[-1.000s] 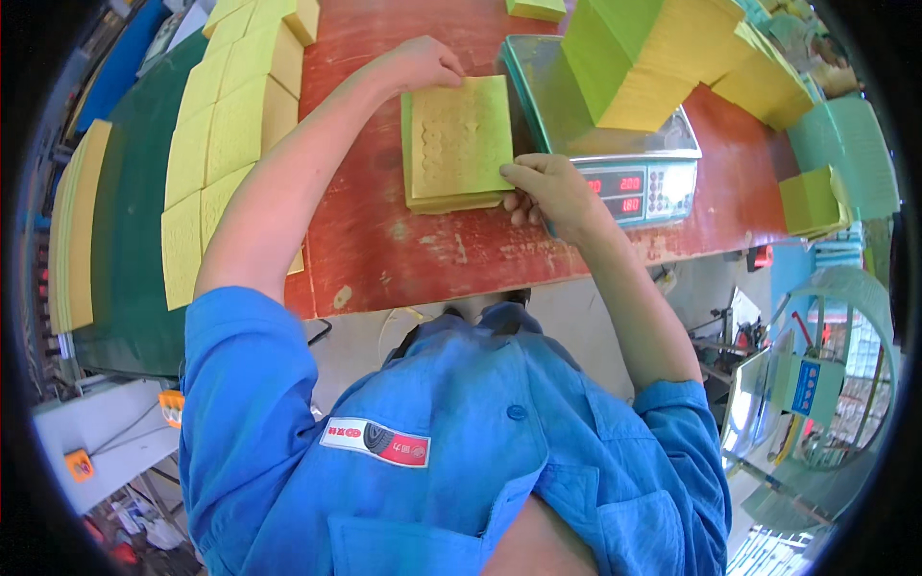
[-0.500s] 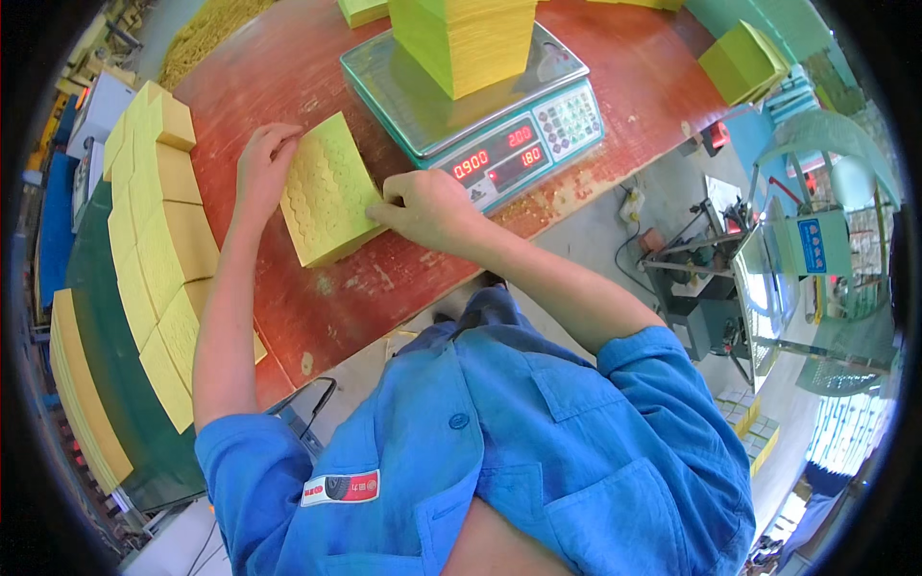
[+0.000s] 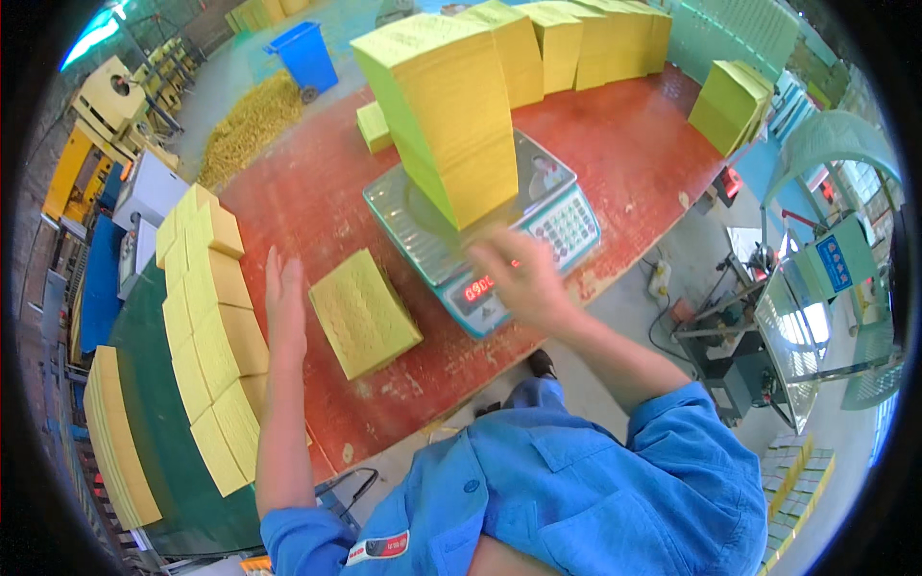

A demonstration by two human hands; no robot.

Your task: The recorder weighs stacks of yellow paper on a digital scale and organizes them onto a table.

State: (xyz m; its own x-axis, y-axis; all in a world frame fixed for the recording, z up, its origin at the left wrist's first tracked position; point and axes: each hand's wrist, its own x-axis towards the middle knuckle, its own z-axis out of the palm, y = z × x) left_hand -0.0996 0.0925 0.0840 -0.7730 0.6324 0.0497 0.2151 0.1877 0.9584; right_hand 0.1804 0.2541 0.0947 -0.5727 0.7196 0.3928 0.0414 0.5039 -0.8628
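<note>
A short stack of yellow paper sheets (image 3: 365, 312) rests on the red table (image 3: 317, 216), touched by neither hand. Left of it I hold up my left hand (image 3: 285, 302), fingers stretched and nothing in them. My right hand (image 3: 519, 278), blurred by motion, hovers over the front of the digital scale (image 3: 396, 204) and covers part of its lit display. Its fingers look extended, with nothing visible in them. A tall yellow paper block (image 3: 456, 130) stands upright on the scale's metal plate, just beyond my right hand.
Rows of yellow paper stacks (image 3: 223, 331) line the green surface at left. More tall stacks (image 3: 605, 48) stand along the far edge, and another (image 3: 732, 108) at the right corner. A small yellow block (image 3: 375, 127) lies behind the scale. A blue bin (image 3: 305, 60) stands beyond.
Both hands have come off the short paper stack. My right hand moved right to the scale's front; my left is beside the stack. The view has tilted up, showing more of the far table.
</note>
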